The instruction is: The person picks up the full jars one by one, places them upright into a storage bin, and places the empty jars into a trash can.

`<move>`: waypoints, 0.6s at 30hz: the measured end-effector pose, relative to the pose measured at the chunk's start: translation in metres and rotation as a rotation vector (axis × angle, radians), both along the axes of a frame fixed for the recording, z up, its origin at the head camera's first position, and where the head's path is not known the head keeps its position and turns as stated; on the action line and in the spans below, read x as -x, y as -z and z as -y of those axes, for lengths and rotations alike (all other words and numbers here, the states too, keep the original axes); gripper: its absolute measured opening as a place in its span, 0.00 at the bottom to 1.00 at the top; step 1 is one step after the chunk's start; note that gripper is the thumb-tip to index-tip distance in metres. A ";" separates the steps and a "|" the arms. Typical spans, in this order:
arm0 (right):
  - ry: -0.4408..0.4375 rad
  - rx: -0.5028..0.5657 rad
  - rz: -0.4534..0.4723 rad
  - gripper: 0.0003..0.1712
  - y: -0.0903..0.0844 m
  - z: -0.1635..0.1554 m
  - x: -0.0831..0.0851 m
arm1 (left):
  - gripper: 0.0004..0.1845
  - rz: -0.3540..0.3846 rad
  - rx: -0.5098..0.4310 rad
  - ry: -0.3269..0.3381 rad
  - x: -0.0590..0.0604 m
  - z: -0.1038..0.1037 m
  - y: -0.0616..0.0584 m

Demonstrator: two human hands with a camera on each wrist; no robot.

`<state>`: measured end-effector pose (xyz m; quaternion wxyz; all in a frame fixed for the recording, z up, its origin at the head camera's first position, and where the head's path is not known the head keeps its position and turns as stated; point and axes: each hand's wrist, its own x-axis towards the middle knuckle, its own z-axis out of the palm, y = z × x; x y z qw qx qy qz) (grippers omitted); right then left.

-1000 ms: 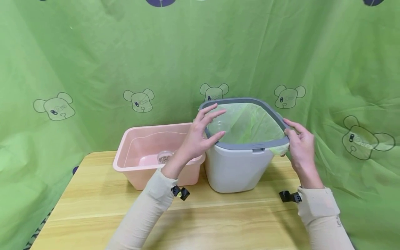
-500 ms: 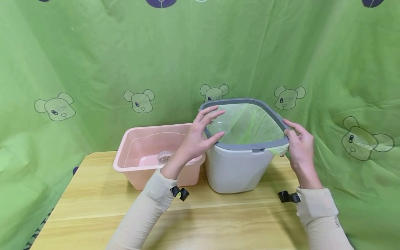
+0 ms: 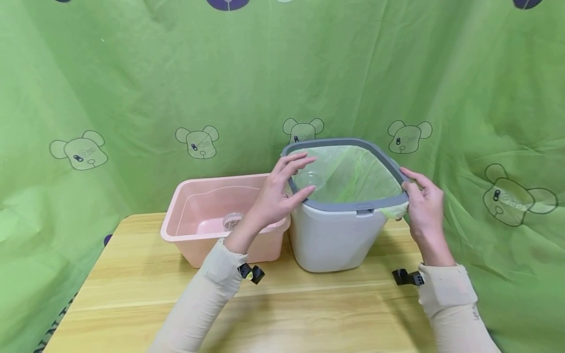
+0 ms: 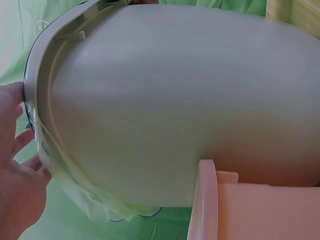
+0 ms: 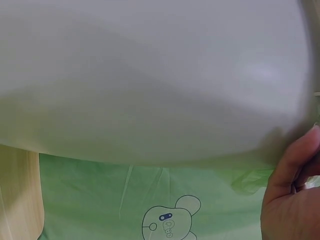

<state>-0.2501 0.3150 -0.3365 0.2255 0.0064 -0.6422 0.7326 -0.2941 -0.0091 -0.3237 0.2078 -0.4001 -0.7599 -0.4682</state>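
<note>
A light grey trash bin (image 3: 337, 240) with a darker grey rim ring (image 3: 340, 207) stands on the table. A thin green trash bag (image 3: 353, 171) lines it, with some of its edge hanging outside. A clear round plastic container (image 3: 310, 181) shows inside the bin at the left. My left hand (image 3: 278, 193) is at the bin's left rim, fingers and thumb spread apart, holding nothing. In the left wrist view, the fingers (image 4: 22, 142) are close to the rim and bag edge; contact is unclear. My right hand (image 3: 425, 206) grips the rim's right side, thumb on top.
A pink plastic tub (image 3: 185, 239) stands left of the bin, close to it. Inside lies a small clear cup (image 3: 231, 221) with brownish bits. Both containers are on a wooden table (image 3: 309, 314). A green curtain (image 3: 247, 83) hangs behind and at the sides.
The left hand has shifted very slightly left and its fingers have lowered a little. The right hand keeps its hold on the rim; the bin and tub have not moved.
</note>
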 end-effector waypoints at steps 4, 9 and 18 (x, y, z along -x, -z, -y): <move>0.015 0.000 0.014 0.24 0.000 0.003 0.000 | 0.31 0.008 0.006 -0.022 -0.003 0.011 0.001; 0.052 -0.002 0.027 0.24 -0.001 0.008 0.002 | 0.32 0.021 0.019 -0.044 -0.010 0.034 0.005; 0.114 0.008 0.039 0.24 -0.003 0.013 0.007 | 0.32 -0.009 0.073 -0.117 -0.021 0.083 0.020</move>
